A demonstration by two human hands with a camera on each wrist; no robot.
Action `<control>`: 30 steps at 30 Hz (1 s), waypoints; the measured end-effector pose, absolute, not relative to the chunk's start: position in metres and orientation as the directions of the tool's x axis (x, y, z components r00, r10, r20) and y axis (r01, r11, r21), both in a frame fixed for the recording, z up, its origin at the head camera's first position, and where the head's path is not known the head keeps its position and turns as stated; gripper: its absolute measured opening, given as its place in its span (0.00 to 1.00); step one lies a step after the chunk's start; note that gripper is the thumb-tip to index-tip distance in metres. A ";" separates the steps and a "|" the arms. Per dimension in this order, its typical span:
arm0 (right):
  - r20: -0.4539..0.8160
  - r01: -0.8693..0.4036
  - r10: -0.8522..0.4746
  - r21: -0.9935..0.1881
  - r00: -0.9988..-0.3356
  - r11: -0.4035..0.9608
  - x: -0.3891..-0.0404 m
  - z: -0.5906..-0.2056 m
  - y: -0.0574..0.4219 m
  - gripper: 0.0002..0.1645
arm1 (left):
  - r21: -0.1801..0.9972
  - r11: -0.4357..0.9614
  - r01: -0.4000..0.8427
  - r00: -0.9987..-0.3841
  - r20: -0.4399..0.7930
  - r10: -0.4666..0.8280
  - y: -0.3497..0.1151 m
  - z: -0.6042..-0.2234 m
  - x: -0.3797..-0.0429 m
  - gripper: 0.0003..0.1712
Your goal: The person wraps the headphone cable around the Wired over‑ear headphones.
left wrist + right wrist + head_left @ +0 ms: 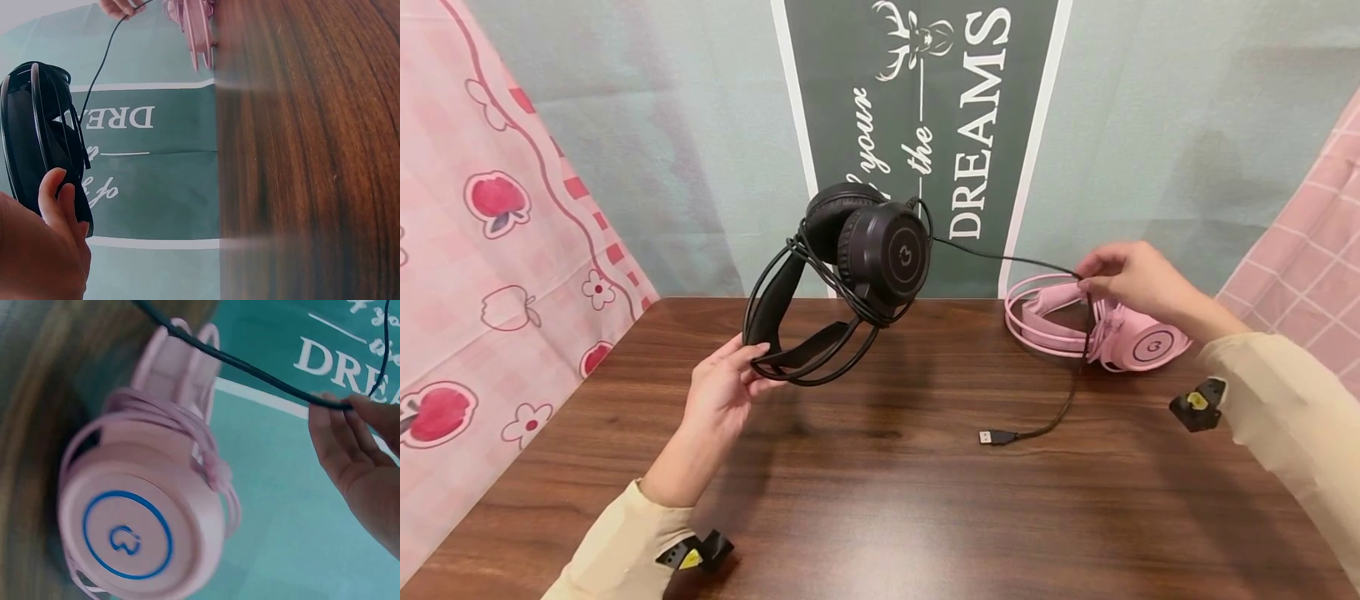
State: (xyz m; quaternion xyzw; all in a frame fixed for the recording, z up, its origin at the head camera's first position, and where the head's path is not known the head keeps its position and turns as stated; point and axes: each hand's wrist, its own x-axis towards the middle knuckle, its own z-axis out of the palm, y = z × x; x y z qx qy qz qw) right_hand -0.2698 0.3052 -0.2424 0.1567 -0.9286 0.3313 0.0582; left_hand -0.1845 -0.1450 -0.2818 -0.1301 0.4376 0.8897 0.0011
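My left hand [724, 385] grips the headband of a pair of black headphones [901, 254] and holds them up above the table, tilted, ear cups toward the back. Part of their black cable is wrapped around the band and cups. From one cup the cable [977, 250] stretches right to my right hand [1131, 271], which pinches it between thumb and fingertips. Below that pinch the cable hangs in a curve, ending in a USB plug [996, 437] low over the table. In the left wrist view, the left fingers [53, 200] curl around the black headband.
Pink headphones [1138, 337] with a pink cable wound round them lie at the back right of the brown wooden table [880, 500], behind my right hand. A printed cloth [715, 167] hangs along the table's back edge, and pink curtains [497, 275] hang at both sides.
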 end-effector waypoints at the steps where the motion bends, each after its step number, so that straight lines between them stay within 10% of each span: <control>1: 0.196 -0.341 -0.280 -0.593 -0.940 0.729 -0.269 -0.245 0.304 0.08 | 0.777 -0.619 -0.113 -0.966 -0.233 -0.116 -0.145 -0.282 -0.184 0.13; 20: 0.252 -0.598 -0.562 -0.527 -0.788 0.603 -0.244 -0.290 0.261 0.08 | 0.817 -0.568 -0.097 -0.947 -0.252 -0.201 -0.141 -0.293 -0.185 0.12; 30: 0.419 -0.878 -0.775 -0.295 -0.474 0.378 -0.241 -0.290 0.228 0.15 | 0.847 -0.529 -0.053 -0.949 -0.209 -0.238 -0.134 -0.297 -0.187 0.11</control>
